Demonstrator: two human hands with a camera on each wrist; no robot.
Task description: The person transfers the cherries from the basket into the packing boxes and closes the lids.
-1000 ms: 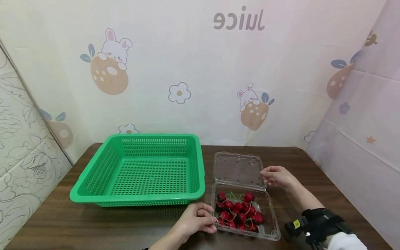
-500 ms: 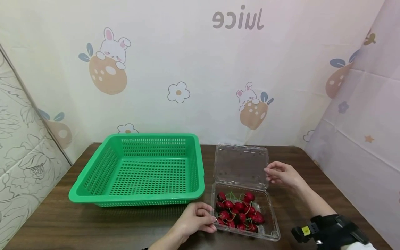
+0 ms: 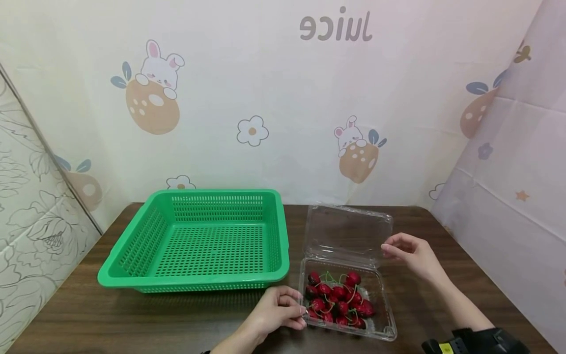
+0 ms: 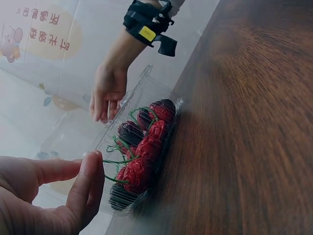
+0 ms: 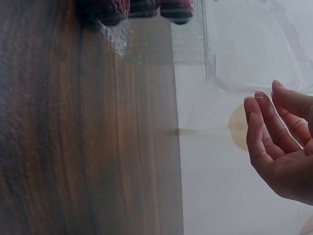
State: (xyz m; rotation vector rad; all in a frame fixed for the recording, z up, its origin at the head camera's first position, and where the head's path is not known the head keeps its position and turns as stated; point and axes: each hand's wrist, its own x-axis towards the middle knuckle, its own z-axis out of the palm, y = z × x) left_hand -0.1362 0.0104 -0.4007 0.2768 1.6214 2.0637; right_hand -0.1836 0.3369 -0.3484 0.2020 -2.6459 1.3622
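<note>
A clear plastic clamshell box (image 3: pixel 382 310) stands on the table with several dark red cherries (image 3: pixel 338 294) inside, their stems green. Its hinged lid (image 3: pixel 345 231) is tilted up at the back. My left hand (image 3: pixel 276 309) pinches the box's rim at the near left corner. At the lid's right edge, thumb and fingertips of my right hand (image 3: pixel 411 253) pinch the plastic, as the right wrist view also shows of the right hand (image 5: pixel 283 137). In the left wrist view the cherries (image 4: pixel 142 156) lie just past the left thumb and index finger.
A green perforated plastic basket (image 3: pixel 194 281) sits to the left of the box. Both rest on a dark brown wooden table (image 3: pixel 177 319). Behind it hangs a pale printed curtain (image 3: pixel 292 98) with rabbits and flowers, and another patterned sheet (image 3: pixel 40 211) is at the left.
The lid has swung up from lying further back, and my right hand has moved right with its edge. My left hand, the cherries and the basket stay where they were.
</note>
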